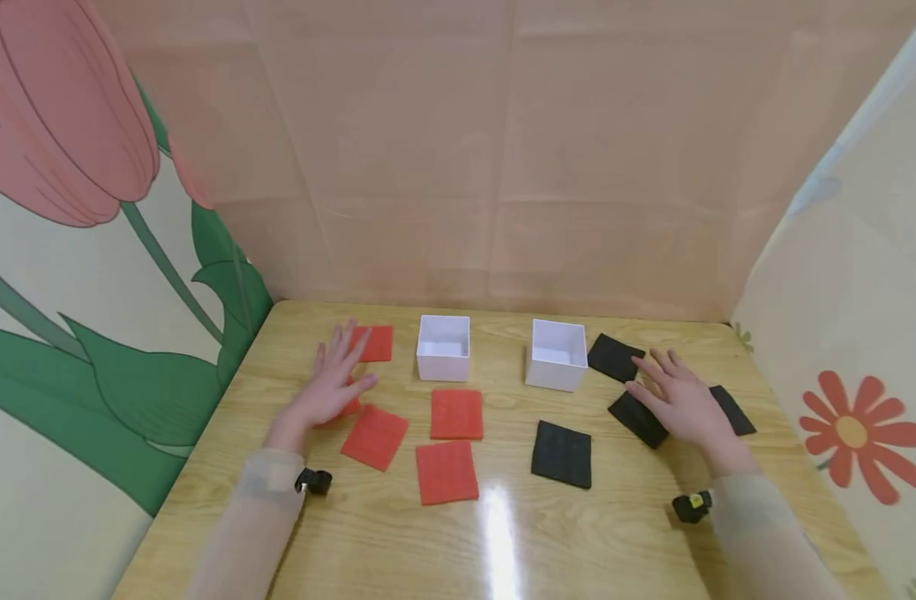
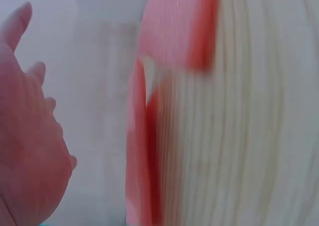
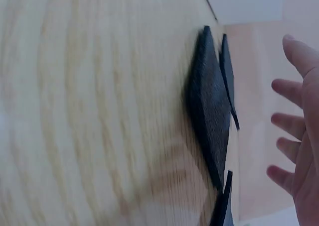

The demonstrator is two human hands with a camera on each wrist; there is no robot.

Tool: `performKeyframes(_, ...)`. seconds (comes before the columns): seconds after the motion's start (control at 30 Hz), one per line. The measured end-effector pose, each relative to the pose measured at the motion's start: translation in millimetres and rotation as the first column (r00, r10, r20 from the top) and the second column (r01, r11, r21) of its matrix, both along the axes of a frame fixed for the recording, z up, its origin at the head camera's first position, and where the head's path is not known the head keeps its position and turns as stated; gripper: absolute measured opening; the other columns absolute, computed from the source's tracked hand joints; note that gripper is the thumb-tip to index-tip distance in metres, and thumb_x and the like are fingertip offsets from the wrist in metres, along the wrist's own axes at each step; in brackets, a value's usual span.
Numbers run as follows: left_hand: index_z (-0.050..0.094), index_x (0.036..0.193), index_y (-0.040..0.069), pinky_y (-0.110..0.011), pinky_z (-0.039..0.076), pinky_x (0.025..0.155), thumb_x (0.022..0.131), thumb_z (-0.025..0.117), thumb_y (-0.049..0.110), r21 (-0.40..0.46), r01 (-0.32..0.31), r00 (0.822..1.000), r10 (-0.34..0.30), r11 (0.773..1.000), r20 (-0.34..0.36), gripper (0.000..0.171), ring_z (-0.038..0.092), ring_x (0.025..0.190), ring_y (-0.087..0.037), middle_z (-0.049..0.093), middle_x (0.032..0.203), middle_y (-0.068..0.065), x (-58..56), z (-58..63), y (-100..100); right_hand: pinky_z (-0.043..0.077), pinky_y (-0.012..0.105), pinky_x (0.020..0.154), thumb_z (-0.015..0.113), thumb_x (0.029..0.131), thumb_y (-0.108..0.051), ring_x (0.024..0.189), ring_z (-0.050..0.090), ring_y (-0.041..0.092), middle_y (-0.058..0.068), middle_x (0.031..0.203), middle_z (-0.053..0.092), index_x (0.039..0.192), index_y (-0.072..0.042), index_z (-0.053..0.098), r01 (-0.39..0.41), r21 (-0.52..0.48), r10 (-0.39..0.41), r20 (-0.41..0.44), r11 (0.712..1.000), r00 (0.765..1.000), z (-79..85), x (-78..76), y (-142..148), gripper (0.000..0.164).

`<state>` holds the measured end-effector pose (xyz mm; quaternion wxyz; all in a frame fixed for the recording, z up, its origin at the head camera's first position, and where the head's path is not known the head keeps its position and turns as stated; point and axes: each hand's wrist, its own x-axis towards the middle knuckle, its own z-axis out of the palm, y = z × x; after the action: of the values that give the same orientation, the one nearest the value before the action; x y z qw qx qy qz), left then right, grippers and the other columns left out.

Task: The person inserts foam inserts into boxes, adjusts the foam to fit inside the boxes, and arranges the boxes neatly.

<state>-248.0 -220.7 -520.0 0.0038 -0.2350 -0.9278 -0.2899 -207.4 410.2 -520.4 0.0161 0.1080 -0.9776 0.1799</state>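
My left hand hovers with fingers spread over the red squares at the left, holding nothing. Under it a red square is partly hidden; another red square lies just to its right. A further red square is behind the fingertips. On the other side, my right hand is spread above flat black squares and grips nothing. Close to its fingers are one black square and a second black square. A third black square is partly covered by the hand.
Two white open boxes, a left box and a right box, stand at the back middle of the wooden table. Nearer lie a red square, another red square and a black square.
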Motion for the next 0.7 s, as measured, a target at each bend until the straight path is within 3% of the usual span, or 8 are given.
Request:
performKeyframes(0.1,0.011,0.174,0.021,-0.070,-0.003,0.126,0.108,0.061,0.044,0.133,0.013,0.999,-0.019,0.991,0.039,0.086,-0.015,0.163,-0.037,-0.009,0.180,-0.004,1.9,-1.3,9,0.023,0.085,0.110,0.056,0.110,-0.053,0.158,0.014,0.054,0.028,0.171,0.028,0.166,-0.011,0.039,0.038,-0.068,-0.037,0.019,0.997,0.999,2.0,3.5,4,0.073)
performKeyframes(0.2,0.012,0.174,0.026,-0.069,0.004,0.127,0.108,0.064,0.040,0.275,0.009,0.995,-0.036,0.961,0.094,0.085,-0.008,0.164,-0.032,-0.005,0.180,0.002,4.3,-0.7,21,0.029,0.082,0.109,0.059,0.108,-0.054,0.152,0.027,0.057,0.028,0.168,0.034,0.168,-0.014,0.035,0.070,-0.133,-0.068,0.021,0.989,0.997,1.8,7.8,10,0.076)
performKeyframes(0.3,0.013,0.173,0.031,-0.068,0.012,0.126,0.107,0.067,0.039,0.363,-0.006,0.992,-0.040,0.932,0.120,0.087,0.001,0.165,-0.028,0.000,0.180,0.007,5.3,0.7,35,0.032,0.080,0.108,0.063,0.106,-0.053,0.147,0.034,0.060,0.030,0.166,0.036,0.170,-0.016,0.032,0.086,-0.183,-0.084,0.022,0.979,0.996,0.6,12.5,19,0.080)
performKeyframes(0.47,0.020,0.173,0.028,-0.063,0.020,0.127,0.102,0.076,0.034,0.411,0.001,0.994,-0.046,0.912,0.100,0.091,0.013,0.164,-0.027,0.011,0.179,0.003,0.0,3.1,58,0.032,0.081,0.107,0.067,0.105,-0.047,0.143,0.036,0.063,0.033,0.163,0.039,0.170,-0.012,0.030,0.127,-0.211,-0.127,0.016,0.969,0.992,-3.9,21.2,40,0.083)
performKeyframes(0.7,0.022,0.173,0.024,-0.061,0.028,0.125,0.097,0.080,0.041,0.402,-0.048,0.990,-0.008,0.914,0.137,0.096,0.020,0.162,-0.029,0.019,0.178,0.001,-15.7,6.2,76,0.032,0.081,0.106,0.071,0.105,-0.039,0.140,0.036,0.066,0.039,0.159,0.039,0.169,-0.005,0.029,0.164,-0.249,-0.179,-0.039,0.954,0.983,-10.6,34.9,67,0.084)
